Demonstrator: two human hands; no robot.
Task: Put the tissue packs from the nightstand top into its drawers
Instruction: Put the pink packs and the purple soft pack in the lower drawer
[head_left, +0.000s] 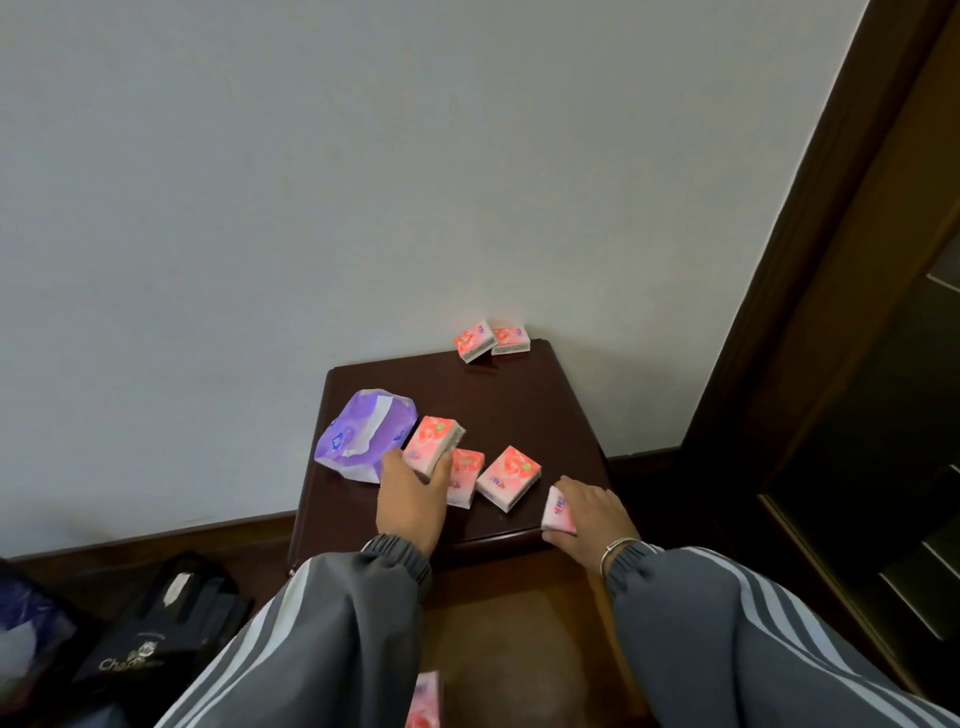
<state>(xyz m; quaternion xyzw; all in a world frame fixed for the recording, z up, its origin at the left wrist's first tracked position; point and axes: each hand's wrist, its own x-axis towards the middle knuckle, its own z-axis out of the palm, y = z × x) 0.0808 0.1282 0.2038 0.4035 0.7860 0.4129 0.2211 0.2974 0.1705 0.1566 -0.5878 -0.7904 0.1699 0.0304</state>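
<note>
On the dark brown nightstand top (524, 400) lie several small pink tissue packs. My left hand (413, 499) grips one pink pack (434, 444), tilted up off the top. My right hand (589, 514) is closed on another pink pack (558, 512) at the front right edge. Two loose packs (509, 477) lie between the hands, one partly behind my left hand. Two more packs (491, 339) lean at the back by the wall. Below, a drawer (509, 639) stands pulled out, with one pink pack (423, 699) seen at the bottom edge between my sleeves.
A purple plastic tissue wrapper (358, 436) lies on the nightstand's left side, touching the pack in my left hand. A dark wooden wardrobe or door frame (831, 312) rises at the right. Black bags (156, 623) sit on the floor at the left.
</note>
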